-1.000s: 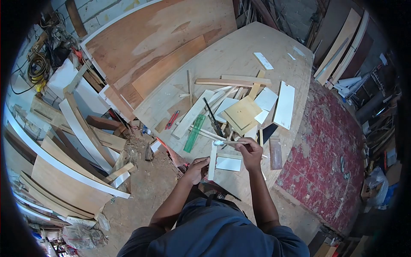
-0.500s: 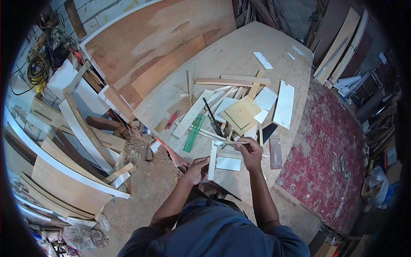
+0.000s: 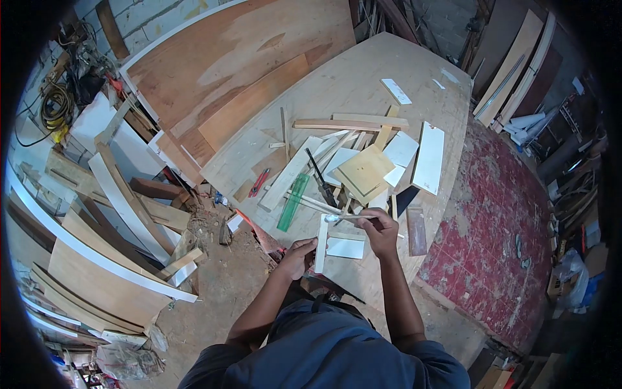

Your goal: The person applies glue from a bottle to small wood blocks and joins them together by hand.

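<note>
My left hand [image 3: 298, 259] is closed on the side of a narrow white-faced wood strip [image 3: 321, 246], which stands near the table's front corner. Pinched in my right hand [image 3: 380, 232] is a thin stick [image 3: 350, 216], its end covered with a white paste [image 3: 332, 218] and right at the strip's top. A small white panel [image 3: 345, 247] lies just right of the strip, between my hands. Beyond them are a green translucent ruler-like strip [image 3: 293, 202], a black pointed tool [image 3: 322, 179] and a square wooden piece [image 3: 364, 174].
The wooden table [image 3: 337, 79] carries many offcuts, a red cutter [image 3: 260, 182] and a clear brownish block [image 3: 416, 231] at its right edge. A large wood panel [image 3: 227, 58] leans behind it. Stacked boards [image 3: 97, 259] crowd the left; worn red flooring [image 3: 495, 240] lies right.
Almost nothing differs. The stick's coated end stays at the top of the strip, with only a slight shift of my right hand and the view.
</note>
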Motion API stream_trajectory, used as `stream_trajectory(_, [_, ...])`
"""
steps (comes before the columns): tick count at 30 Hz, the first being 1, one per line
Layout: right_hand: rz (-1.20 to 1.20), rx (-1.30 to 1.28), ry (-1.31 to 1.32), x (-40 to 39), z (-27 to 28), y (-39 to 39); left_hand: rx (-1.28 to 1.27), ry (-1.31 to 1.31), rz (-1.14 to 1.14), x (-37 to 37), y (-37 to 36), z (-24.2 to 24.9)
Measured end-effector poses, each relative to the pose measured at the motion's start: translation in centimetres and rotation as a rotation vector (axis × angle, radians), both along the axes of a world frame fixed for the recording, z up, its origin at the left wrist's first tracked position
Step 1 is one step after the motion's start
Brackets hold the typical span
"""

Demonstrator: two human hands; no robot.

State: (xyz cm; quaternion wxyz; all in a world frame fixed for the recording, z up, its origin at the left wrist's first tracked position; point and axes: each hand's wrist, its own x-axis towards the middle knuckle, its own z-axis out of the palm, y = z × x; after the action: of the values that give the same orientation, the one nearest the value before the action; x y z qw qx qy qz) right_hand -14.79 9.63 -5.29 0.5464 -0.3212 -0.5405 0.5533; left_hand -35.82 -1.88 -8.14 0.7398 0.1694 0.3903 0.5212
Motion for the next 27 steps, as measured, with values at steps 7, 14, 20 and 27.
stream_trajectory(7, [0.046,0.127,-0.127,-0.1,0.7,-0.2,0.002,0.047,0.006,0.0,0.2,-0.2])
stream_trajectory(14, [-0.001,0.017,-0.100,-0.9,1.3,-0.7,0.008,0.038,-0.008,-0.3,0.1,-0.8])
stream_trajectory(20, [-0.047,-0.047,0.035,-1.1,1.6,-1.0,0.010,0.040,0.004,-0.2,0.1,-1.5])
stream_trajectory(27, [-0.066,0.021,-0.045,-0.7,1.5,-0.9,0.019,0.044,0.012,-0.3,0.3,-1.4])
